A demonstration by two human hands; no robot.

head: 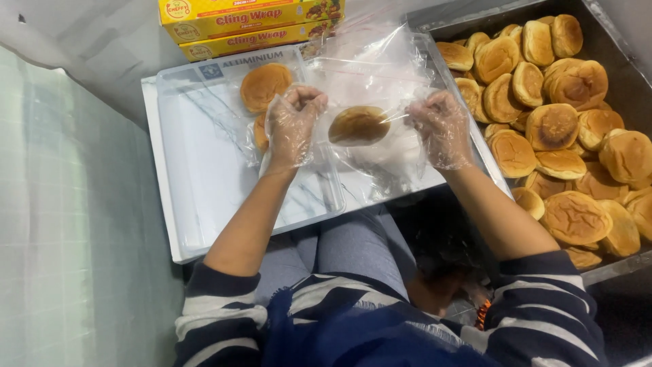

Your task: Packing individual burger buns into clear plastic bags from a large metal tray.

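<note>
Both my hands wear thin clear plastic gloves. My left hand (293, 122) and my right hand (440, 128) pinch the two sides of a sheet of clear cling film (370, 75) stretched between them. A round golden bun (358, 126) lies in the film between the hands, above a white tray (204, 183). Another bun (265, 86) rests on the tray just beyond my left hand, and part of a third bun (260, 132) shows behind that hand.
A dark metal tray (631, 88) at the right holds several loose buns (553, 126). Two yellow boxes of film (251, 24) lie at the far edge. A grey wall is at the left. My knees are under the white tray.
</note>
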